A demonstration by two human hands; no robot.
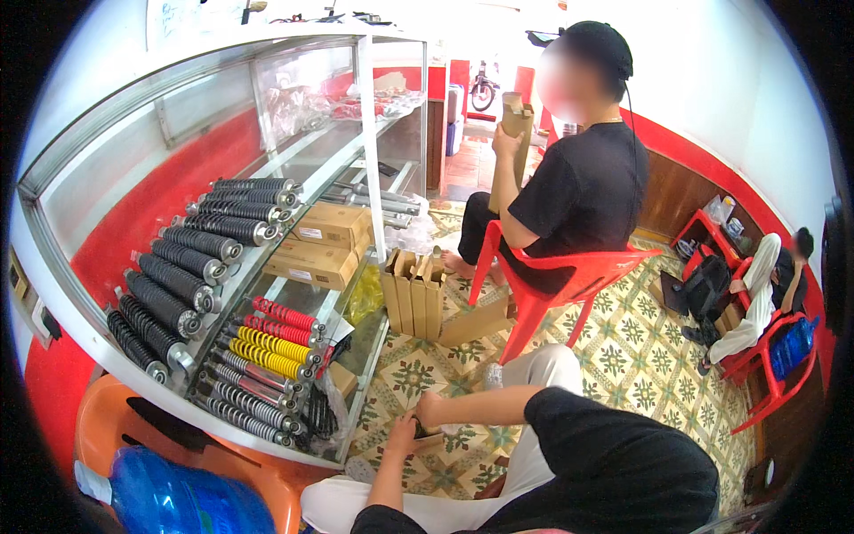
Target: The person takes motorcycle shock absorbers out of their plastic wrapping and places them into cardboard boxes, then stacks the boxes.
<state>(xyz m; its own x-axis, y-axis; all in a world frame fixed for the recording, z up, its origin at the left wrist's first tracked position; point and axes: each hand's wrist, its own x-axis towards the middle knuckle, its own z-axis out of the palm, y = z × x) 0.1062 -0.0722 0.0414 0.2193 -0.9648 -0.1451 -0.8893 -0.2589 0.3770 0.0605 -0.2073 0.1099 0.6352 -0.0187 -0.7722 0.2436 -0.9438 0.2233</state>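
My left hand (401,432) and my right hand (430,408) meet low between my knees, above the tiled floor. Both are curled around a small dark object (419,428), which my fingers largely cover, so its kind cannot be made out. Right under it shows the pale edge of a cardboard piece, perhaps an open box (429,442). To the left, a glass display case (366,147) holds rows of black-spring shock absorbers (180,284) on one shelf. Red, yellow and silver-spring shock absorbers (267,354) lie on a lower one.
Ahead, a person (574,180) on a red plastic chair (567,287) holds a long cardboard box (510,133). Several narrow cartons (413,294) stand beside the case. An orange chair (280,484) with a blue water bottle (187,494) is at left. Another person (754,287) sits far right.
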